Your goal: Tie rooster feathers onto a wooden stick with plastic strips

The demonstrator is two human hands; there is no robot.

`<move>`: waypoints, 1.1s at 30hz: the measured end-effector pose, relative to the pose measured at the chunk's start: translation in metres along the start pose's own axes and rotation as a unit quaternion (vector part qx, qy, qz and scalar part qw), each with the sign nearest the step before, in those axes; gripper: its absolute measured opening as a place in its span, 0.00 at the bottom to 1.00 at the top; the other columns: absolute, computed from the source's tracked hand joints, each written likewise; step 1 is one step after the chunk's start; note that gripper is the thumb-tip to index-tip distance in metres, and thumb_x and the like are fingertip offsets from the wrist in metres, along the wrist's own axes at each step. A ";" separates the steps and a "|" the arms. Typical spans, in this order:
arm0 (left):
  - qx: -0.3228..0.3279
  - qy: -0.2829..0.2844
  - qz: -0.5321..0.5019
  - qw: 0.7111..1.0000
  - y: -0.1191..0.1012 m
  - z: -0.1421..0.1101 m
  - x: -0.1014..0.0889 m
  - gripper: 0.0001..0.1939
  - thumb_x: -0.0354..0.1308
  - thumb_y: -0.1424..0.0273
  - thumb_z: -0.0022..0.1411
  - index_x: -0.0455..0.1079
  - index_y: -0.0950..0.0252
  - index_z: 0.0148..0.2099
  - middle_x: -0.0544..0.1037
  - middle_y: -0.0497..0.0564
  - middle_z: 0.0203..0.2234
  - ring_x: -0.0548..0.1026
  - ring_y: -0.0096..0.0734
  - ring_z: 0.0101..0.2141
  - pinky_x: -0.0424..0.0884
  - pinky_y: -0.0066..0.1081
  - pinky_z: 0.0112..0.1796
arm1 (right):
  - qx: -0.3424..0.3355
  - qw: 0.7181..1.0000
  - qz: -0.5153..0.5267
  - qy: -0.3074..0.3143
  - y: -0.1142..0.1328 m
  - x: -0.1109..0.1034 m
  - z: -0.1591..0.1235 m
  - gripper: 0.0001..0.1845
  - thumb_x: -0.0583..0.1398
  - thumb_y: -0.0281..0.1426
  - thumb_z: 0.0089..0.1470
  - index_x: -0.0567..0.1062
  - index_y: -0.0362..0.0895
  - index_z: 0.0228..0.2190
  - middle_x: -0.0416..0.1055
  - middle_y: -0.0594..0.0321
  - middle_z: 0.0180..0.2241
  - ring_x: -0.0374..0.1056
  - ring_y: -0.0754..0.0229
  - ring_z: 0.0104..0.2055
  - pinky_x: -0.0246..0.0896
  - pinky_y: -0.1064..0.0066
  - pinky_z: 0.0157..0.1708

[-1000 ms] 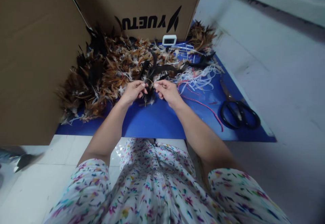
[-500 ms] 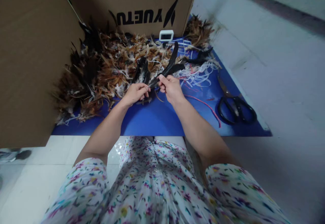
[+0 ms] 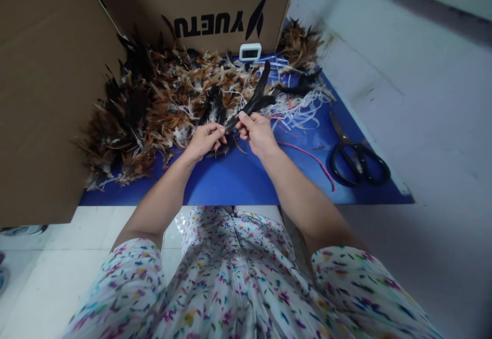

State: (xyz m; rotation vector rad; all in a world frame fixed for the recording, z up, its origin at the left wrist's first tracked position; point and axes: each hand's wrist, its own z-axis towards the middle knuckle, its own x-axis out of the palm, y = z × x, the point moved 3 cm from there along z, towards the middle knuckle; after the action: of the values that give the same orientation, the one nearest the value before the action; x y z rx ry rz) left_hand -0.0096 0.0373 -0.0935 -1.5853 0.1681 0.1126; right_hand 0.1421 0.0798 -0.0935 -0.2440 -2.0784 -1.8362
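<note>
Long black feathers (image 3: 258, 96) extend up and to the right from between my two hands, over the blue tabletop (image 3: 230, 185). My left hand (image 3: 207, 140) pinches their lower, quill end. Close beside it, my right hand (image 3: 257, 131) grips the same feathers a little higher up, thumb on top. Behind my left hand lies another clump of black feathers (image 3: 213, 104) with pale fluff at its base. A wide pile of brown feathers (image 3: 169, 98) spreads behind and to the left of my hands.
Black-handled scissors (image 3: 359, 164) lie at the right, near a red cord (image 3: 313, 160) and tangled white ties (image 3: 302, 113). A small white device with a dark screen (image 3: 250, 52) stands before a cardboard box (image 3: 215, 1). More cardboard (image 3: 42, 98) rises at the left.
The view has shifted very slightly. Both hands keep nearly the same place and grip, and the black feathers in them have tilted a little.
</note>
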 end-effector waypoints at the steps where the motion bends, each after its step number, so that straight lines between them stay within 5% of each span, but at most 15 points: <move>1: 0.003 0.000 -0.001 1.000 0.001 0.000 0.000 0.09 0.59 0.66 0.61 0.72 0.68 0.35 0.75 0.46 0.21 0.64 0.14 0.14 0.55 0.19 0.17 | -0.003 1.000 -0.001 -0.001 0.000 0.000 0.000 0.18 0.64 0.30 0.59 0.66 0.43 0.21 0.68 0.70 0.17 0.54 0.75 0.15 0.47 0.80 0.14; 19: -0.044 -0.019 -0.007 0.999 -0.005 -0.001 -0.006 0.06 0.55 0.75 0.56 0.72 0.68 0.29 0.73 0.46 0.16 0.62 0.15 0.13 0.52 0.20 0.15 | -0.028 0.999 -0.001 -0.027 0.006 -0.007 0.004 0.14 0.64 0.31 0.59 0.69 0.42 0.24 0.68 0.70 0.17 0.56 0.73 0.16 0.48 0.79 0.15; 24: -0.050 -0.048 -0.027 0.997 -0.008 -0.004 -0.004 0.05 0.54 0.72 0.59 0.71 0.67 0.35 0.76 0.46 0.23 0.66 0.15 0.14 0.51 0.20 0.14 | -0.021 0.999 0.006 -0.029 0.007 -0.006 0.002 0.14 0.60 0.27 0.62 0.69 0.42 0.24 0.68 0.70 0.17 0.56 0.73 0.16 0.48 0.79 0.15; 33: -0.032 -0.015 -0.021 0.999 -0.004 -0.002 0.002 0.06 0.57 0.73 0.57 0.74 0.69 0.31 0.75 0.47 0.19 0.64 0.15 0.14 0.53 0.20 0.14 | -0.013 1.000 -0.007 -0.017 0.005 -0.001 -0.002 0.14 0.61 0.29 0.61 0.68 0.42 0.23 0.69 0.70 0.17 0.56 0.74 0.15 0.49 0.79 0.15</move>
State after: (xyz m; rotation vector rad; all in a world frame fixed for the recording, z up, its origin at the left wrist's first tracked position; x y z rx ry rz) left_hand -0.0073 0.0353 -0.0898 -1.6499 0.1085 0.1109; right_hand 0.1449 0.0789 -0.0892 -0.2706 -2.0849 -1.8806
